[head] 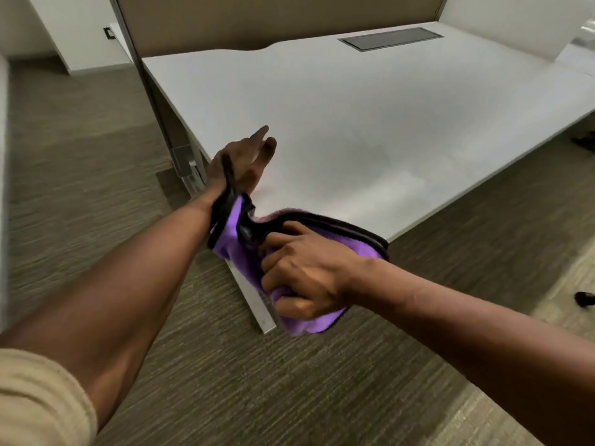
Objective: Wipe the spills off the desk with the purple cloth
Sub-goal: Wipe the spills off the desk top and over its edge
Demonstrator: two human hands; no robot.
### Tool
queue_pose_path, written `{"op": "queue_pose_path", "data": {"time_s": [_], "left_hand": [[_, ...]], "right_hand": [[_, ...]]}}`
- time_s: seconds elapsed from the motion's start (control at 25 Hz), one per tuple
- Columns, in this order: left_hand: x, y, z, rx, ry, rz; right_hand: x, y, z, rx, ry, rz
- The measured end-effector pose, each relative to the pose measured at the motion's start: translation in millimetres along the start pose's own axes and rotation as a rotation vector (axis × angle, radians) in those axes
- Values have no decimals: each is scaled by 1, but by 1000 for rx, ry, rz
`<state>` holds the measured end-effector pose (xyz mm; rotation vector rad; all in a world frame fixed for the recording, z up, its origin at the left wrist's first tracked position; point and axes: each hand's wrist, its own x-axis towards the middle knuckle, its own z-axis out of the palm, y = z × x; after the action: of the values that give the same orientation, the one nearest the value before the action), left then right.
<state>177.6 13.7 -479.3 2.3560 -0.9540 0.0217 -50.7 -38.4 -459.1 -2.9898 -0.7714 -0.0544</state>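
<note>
The purple cloth with black trim hangs over the near corner of the white desk. My right hand grips a bunched part of it in curled fingers, just off the desk's front edge. One end of the cloth lies against my left wrist, its black trim running up the heel of that hand. My left hand reaches out over the desk's left edge with fingers straight, holding nothing. A faint damp smear shows on the desk top beyond the hands.
A grey cable hatch is set into the desk at the back. A tan partition stands behind the desk. Striped carpet surrounds the desk. A dark object lies on the floor at right.
</note>
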Motion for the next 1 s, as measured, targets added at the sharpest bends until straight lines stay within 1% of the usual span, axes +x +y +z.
{"op": "queue_pose_path", "data": {"time_s": [0.12,0.2,0.28,0.36,0.44,0.48,0.56,0.64,0.72,0.8,0.92,1.0], "left_hand": [[-2,-9,0,-62,15,59],[-1,-11,3,-53,25,67],[0,-12,3,-22,26,66],[3,-13,2,8,-2,73],[6,-11,1,17,-27,79],[7,-11,0,18,-27,72],[5,-11,1,31,-11,68],[1,-11,3,47,0,86],[1,-12,2,43,-2,95],[2,-13,0,31,-13,102],[3,-13,1,28,0,94],[3,-12,2,16,5,83]], "right_hand": [[-5,-1,2,65,-20,-46],[-2,6,0,131,-25,-75],[6,18,-5,140,-53,-95],[16,35,-13,95,-71,-42],[21,40,-16,58,-40,61],[21,37,-13,51,-24,78],[10,23,-2,52,-22,39],[-3,13,4,81,-30,-42],[-7,16,2,139,-27,-61],[-7,23,0,227,32,-12],[-16,30,7,285,223,75],[-33,37,14,328,343,186]]}}
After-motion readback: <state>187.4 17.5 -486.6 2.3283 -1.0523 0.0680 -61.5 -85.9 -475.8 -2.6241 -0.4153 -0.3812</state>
